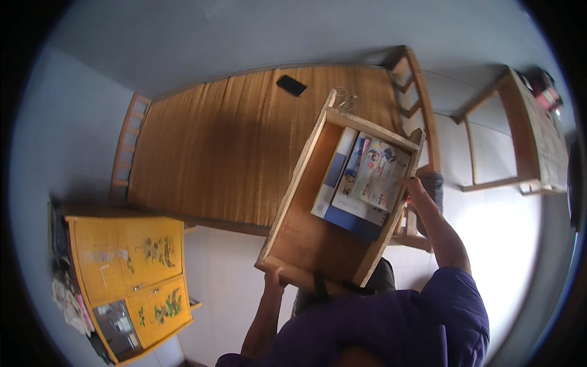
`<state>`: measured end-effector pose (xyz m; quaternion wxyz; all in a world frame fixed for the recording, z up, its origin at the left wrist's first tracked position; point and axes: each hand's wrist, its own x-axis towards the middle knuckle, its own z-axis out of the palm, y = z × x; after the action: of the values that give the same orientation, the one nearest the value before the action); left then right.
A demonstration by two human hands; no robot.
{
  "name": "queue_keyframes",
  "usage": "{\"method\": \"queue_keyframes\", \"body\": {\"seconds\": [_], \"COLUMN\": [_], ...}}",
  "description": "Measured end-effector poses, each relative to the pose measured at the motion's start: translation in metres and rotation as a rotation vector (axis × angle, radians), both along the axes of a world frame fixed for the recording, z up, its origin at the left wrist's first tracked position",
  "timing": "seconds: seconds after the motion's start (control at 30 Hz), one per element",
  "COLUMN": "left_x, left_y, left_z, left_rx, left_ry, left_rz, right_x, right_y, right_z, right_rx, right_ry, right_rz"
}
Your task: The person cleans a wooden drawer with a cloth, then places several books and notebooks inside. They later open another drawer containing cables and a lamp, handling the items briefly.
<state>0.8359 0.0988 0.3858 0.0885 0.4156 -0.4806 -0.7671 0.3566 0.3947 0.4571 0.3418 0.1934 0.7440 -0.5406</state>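
A wooden drawer (293, 234) is held tilted in front of the body, partly over the bed. My left hand (275, 278) grips its near left corner, with the fingers partly hidden by the wood. On the right side wall, my right hand (414, 190) holds the drawer near its far end. Inside lie a printed magazine (378, 167) and other flat booklets, stacked on a blue and white book or folder (351, 223). The near part of the drawer's bottom is bare brown board. A tangle of thin pale cable (346, 102) shows just beyond the drawer's far end.
A bed with a brown slatted mat (206, 156) spans the middle, with a black phone-like object (291, 86) on it. Wooden rails (424, 110) stand at the bed's right end. A yellow painted cabinet (128, 261) is at lower left, a wooden table (527, 133) at right.
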Motion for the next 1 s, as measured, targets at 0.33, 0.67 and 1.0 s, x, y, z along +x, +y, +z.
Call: {"method": "queue_keyframes", "body": {"seconds": [0.33,0.67,1.0], "left_x": [-0.13,-0.217,-0.301], "left_y": [0.246,0.235,0.198], "left_z": [0.247,0.191,0.183], "left_rx": [0.005,-0.023,-0.134], "left_ry": [-0.573,-0.689,-0.734], "left_rz": [0.517,0.045,-0.3], "right_x": [-0.069,0.007,0.093], "right_y": [0.226,0.381,0.398], "right_z": [0.034,0.033,0.007], "right_rx": [-0.473,-0.24,-0.267], "right_ry": [-0.19,-0.251,-0.307], "right_rz": [0.016,-0.399,-0.748]}}
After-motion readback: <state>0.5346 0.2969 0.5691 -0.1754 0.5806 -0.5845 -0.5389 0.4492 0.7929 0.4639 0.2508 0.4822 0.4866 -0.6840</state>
